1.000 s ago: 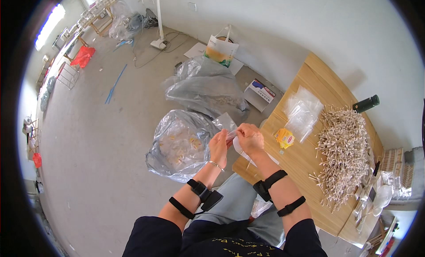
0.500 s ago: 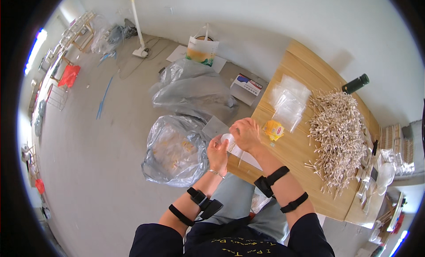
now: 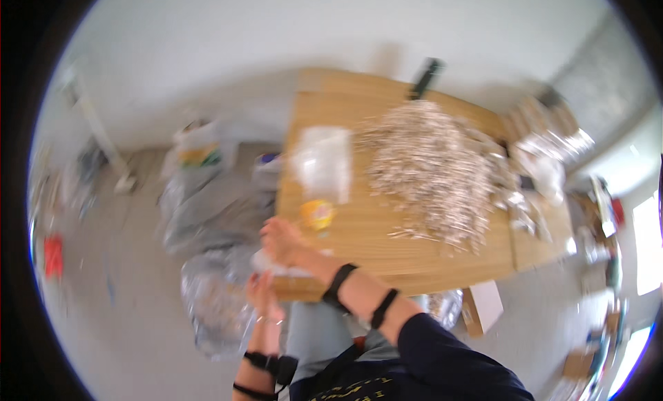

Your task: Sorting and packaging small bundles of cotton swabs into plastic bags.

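Observation:
The view is smeared by motion. At the table's near left corner my left hand (image 3: 264, 297) is raised, its fingers closed at a white, partly see-through piece (image 3: 268, 263) whose kind I cannot make out. Just above it, my right hand (image 3: 283, 243) reaches across the same piece; its fingers are too blurred to read. A small yellow packet (image 3: 318, 214) lies on the wooden table (image 3: 345, 252) beside the right hand. Beyond it rests a stack of clear plastic bags (image 3: 323, 165). Farther right spreads a big heap of thin white-tipped sticks, apparently cotton swabs (image 3: 431, 173).
A dark green bottle-like cylinder (image 3: 424, 79) stands behind the heap. Left of the table are a clear bag-lined container (image 3: 214, 297), grey plastic sheeting (image 3: 214, 218) and a white carrier bag (image 3: 197, 149). Clear packages (image 3: 545, 176) are at the right end; a cardboard box (image 3: 481, 308) sits below.
The view has swung to the right, so the table and heap now appear farther left. Both hands remain together around the white piece at the table corner.

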`<move>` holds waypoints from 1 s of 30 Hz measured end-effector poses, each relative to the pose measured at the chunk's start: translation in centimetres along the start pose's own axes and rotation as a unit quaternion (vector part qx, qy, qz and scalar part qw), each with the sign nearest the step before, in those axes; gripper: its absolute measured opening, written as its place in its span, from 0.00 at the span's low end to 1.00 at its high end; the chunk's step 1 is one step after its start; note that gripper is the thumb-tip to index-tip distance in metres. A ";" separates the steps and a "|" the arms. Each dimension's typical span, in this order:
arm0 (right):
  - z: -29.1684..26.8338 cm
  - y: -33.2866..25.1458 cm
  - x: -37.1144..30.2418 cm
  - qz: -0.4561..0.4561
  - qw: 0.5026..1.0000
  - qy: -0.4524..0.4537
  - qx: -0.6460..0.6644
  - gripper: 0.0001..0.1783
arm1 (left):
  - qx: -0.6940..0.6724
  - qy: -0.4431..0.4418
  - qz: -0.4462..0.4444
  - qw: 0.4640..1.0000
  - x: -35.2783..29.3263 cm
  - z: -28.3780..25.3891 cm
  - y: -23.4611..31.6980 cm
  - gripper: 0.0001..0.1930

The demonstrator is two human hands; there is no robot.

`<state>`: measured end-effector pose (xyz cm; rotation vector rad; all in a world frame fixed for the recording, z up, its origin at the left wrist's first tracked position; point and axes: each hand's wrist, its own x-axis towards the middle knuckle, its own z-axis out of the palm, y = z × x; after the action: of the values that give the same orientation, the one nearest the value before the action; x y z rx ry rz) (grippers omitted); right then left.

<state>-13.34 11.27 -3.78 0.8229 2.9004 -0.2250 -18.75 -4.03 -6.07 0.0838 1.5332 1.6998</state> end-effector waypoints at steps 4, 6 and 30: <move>-1.3 -1.2 -1.4 0.043 0.974 0.052 0.215 0.18 | 0.100 -0.040 0.016 0.994 3.4 -2.9 -1.1 0.22; -1.8 0.1 -3.7 0.071 0.970 0.075 0.221 0.18 | 0.118 -0.050 -0.006 0.992 3.0 -1.3 -0.4 0.27; 2.8 12.0 -30.9 0.478 0.765 0.412 0.128 0.16 | 0.477 -0.459 0.518 0.542 -8.9 21.8 -4.7 0.28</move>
<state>19.38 5.05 -3.10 2.8927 2.5402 -0.1625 1.50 7.61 -0.47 2.4332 1.2916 0.7922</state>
